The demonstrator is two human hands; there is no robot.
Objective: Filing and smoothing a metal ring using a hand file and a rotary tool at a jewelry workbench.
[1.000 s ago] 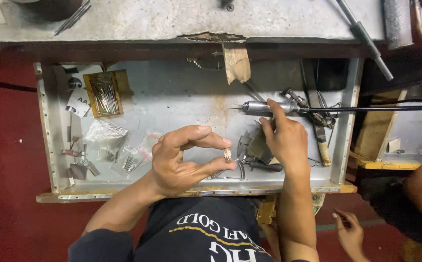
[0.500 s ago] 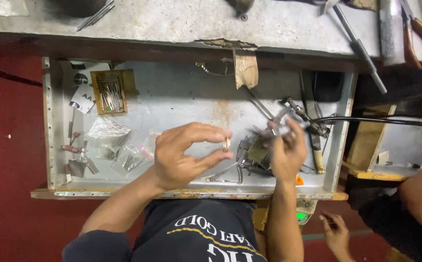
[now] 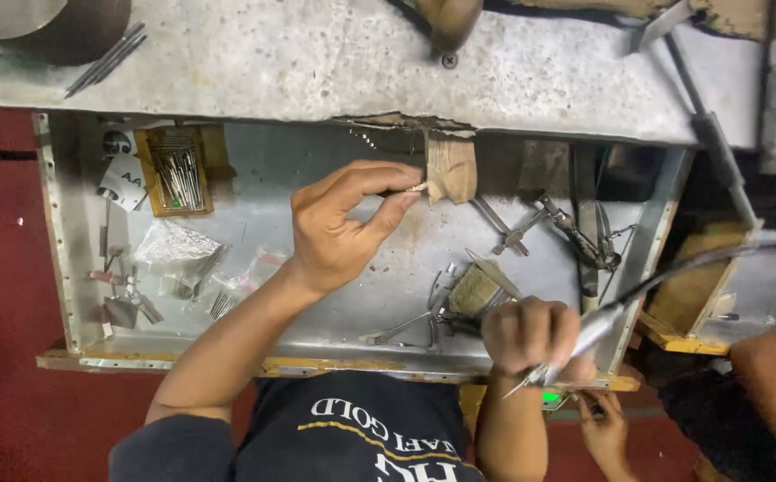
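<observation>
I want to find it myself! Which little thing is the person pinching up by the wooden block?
Look at the big metal tray under the grey bench. Near the middle of its top edge sticks out a small wooden peg. The left hand pinches a tiny pale piece right against that peg; unlike the dark tools lying around, it is light-coloured and held between thumb and finger.

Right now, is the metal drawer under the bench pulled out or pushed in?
Pulled out. The drawer extends from under the bench top toward the person, its tools exposed below both hands.
</observation>
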